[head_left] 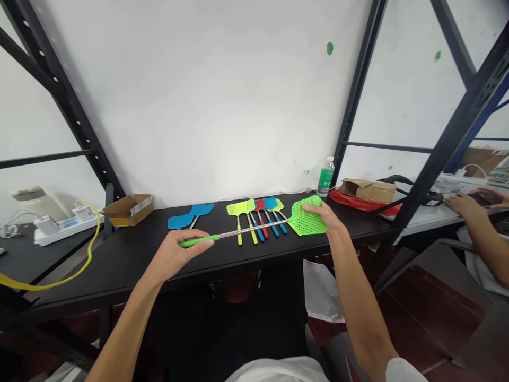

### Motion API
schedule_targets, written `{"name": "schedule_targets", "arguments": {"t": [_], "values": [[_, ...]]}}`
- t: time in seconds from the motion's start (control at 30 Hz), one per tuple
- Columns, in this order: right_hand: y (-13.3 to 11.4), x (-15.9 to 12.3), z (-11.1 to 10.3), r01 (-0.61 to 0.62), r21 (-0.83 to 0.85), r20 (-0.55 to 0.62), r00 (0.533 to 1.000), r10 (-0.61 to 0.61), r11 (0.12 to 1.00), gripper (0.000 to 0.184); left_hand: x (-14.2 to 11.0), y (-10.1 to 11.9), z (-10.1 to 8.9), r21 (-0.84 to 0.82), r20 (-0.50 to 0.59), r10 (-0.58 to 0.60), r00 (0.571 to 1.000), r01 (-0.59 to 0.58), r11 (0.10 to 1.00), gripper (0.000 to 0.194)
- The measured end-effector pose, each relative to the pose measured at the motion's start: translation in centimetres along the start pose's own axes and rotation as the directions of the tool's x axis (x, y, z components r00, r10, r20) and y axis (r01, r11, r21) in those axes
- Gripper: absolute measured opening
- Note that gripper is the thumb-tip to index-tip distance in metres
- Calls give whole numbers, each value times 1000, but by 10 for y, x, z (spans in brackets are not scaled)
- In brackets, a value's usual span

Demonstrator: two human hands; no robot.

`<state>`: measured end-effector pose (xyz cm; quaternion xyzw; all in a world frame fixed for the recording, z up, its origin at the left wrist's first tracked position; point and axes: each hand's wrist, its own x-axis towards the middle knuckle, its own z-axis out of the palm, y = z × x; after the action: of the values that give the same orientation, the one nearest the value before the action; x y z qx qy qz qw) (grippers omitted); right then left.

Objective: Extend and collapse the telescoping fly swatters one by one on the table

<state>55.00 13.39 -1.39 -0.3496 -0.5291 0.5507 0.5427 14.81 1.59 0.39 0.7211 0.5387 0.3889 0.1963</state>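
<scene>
I hold a green fly swatter (254, 229) stretched out sideways above the black table (119, 265). My left hand (175, 253) is closed round its green handle. My right hand (324, 216) grips the green mesh head at the other end. The metal shaft between them looks extended. Under it, a row of several short fly swatters (258, 212) lies on the table with yellow, red and blue heads and handles. Two blue swatter heads (190, 216) lie further left.
An open cardboard box (128, 208) stands at the back left, a water bottle (325, 178) at the back right beside a flat box (368, 189) on red material. Black rack struts frame both sides. Another person's hands (473, 204) work at the far right table.
</scene>
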Motion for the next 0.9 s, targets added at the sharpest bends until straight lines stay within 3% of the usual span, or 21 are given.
{"name": "schedule_targets", "arguments": {"t": [0.47, 0.9], "values": [[5, 5, 0, -1, -27, 18, 1000, 2, 1000, 30, -1, 2, -3, 24, -54, -7, 999, 8, 1000, 37], [-2, -2, 14, 10, -8, 100, 995, -9, 1000, 29, -1, 7, -7, 24, -57, -37, 998, 39, 999, 38]]}}
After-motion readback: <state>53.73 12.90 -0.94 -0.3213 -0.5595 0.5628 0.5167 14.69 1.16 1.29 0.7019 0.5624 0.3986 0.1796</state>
